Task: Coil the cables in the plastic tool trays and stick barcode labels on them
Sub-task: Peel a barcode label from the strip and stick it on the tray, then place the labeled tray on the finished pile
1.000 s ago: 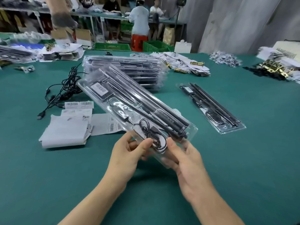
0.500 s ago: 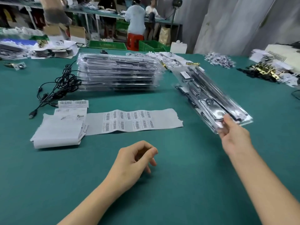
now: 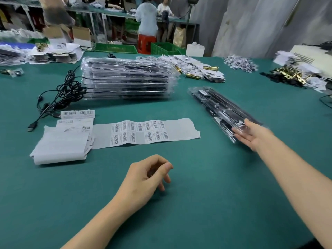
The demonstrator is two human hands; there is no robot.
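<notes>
As we look down over the green table (image 3: 197,203): both our bare hands are out above it.
Landmark: the barcode label strip (image 3: 143,132) lies flat, with two rows of printed labels on it.
Left hand (image 3: 143,178): it is on our side of the strip, fingers loosely curled and slack, holding nothing.
Right hand (image 3: 251,133): it is to the right of the strip at the near end of the tool tray (image 3: 221,108), fingers stretched out and thumb over the tray's top.
Right grip: motion blur hides the contact, so we cannot tell whether the hand pinches the tray or only touches it.
Tool tray: it is clear plastic with dark rods inside, right of the strip and angled away from us.
Tray stack (image 3: 125,78): it is piled beyond the strip.
Loose cables (image 3: 66,90): a black tangle lies beyond the strip's left end, touching the stack's left side.
Folded backing paper (image 3: 61,148): it sits at the strip's left end, overlapping it.
</notes>
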